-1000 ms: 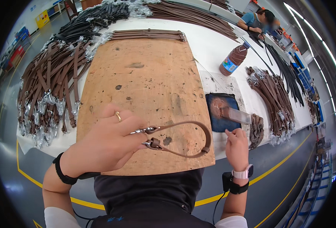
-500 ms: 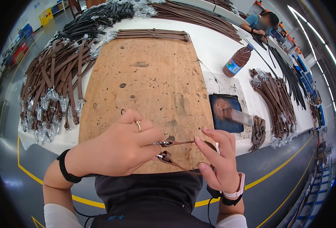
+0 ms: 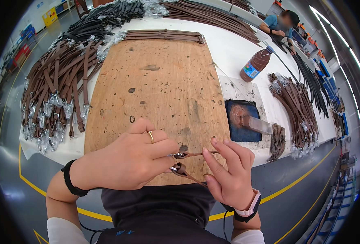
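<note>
A brown leather strap (image 3: 192,179) with metal clasps stretches between my two hands, over the near edge of a stained wooden board (image 3: 159,81). Closed fingers of my left hand (image 3: 141,156) grip its metal ends, and the hand hides most of the hardware. Small leather loops show just right of those fingers. My right hand (image 3: 229,171) has its fingers bent round the strap's other end, thumb and index at its two runs. The palm side of that hand is partly hidden.
Brown straps (image 3: 58,85) with plastic-wrapped buckles pile up on the left; another bundle (image 3: 296,110) lies right. Several straps (image 3: 163,35) line the board's far edge. A bottle of brown liquid (image 3: 257,64), a dark blue pad (image 3: 245,132) and a rag (image 3: 277,142) stand right. A co-worker (image 3: 279,28) sits far right.
My right hand has shifted slightly left and its fingers have moved along the strap. The left hand has barely moved. The co-worker's arms have changed position.
</note>
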The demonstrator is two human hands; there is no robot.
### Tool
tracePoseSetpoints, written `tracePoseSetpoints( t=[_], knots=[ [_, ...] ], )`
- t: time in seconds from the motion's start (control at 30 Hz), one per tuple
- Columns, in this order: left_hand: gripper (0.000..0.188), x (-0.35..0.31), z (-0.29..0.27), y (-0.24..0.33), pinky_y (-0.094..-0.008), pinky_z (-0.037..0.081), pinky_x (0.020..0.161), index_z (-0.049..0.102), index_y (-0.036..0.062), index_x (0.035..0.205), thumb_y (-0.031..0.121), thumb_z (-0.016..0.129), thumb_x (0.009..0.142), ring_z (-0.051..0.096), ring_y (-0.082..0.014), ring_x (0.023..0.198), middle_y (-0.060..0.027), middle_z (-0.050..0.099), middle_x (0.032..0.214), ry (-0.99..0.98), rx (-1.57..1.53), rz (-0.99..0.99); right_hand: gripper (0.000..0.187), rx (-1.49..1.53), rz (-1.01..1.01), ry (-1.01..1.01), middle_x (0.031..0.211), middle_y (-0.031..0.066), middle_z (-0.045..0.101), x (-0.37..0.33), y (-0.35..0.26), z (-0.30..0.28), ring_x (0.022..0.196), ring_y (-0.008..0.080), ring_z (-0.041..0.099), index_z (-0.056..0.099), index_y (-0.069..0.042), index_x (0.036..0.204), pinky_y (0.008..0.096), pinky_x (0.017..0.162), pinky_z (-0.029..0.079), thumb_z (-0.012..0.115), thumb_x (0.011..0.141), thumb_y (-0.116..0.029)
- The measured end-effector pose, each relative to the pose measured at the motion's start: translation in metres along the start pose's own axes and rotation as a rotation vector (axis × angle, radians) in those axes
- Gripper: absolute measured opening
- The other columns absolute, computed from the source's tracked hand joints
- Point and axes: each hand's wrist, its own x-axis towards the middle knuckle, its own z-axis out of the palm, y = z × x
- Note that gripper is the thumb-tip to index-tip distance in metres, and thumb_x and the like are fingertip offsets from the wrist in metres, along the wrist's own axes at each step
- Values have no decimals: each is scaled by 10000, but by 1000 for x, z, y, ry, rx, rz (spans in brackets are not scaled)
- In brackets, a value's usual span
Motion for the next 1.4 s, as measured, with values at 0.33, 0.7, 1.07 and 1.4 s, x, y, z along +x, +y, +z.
tracePoseSetpoints(
  t=[0.33,0.7,1.07,1.4],
  knots=[
    [168,1,1,2,-384,344,802,649,95,877,147,710,729,539,-188,800,-21,562,972,-8,-3,10,475,-127,21,14,1306,61,549,-5,-4,1,1161,240,482,645,-99,1205,393,947,320,669,747,-221],
    [162,-2,1,1,-397,353,835,648,96,867,118,707,718,533,-211,819,-27,564,969,11,-1,-30,341,2,329,197,951,116,576,-32,58,8,900,313,516,649,4,1094,420,812,383,601,760,-45],
    [217,-3,2,-4,-412,362,812,651,83,895,103,724,692,518,-250,809,-51,571,966,24,16,-123,380,-439,467,-73,831,125,533,-78,135,59,837,309,510,638,41,1103,415,723,419,572,731,-1],
    [119,-1,4,-4,-364,367,759,635,40,771,106,712,709,531,-237,827,-81,533,869,174,30,-163,271,6,415,214,937,136,617,-18,46,-10,846,323,558,609,-4,969,387,739,450,697,713,0]
  ],
)
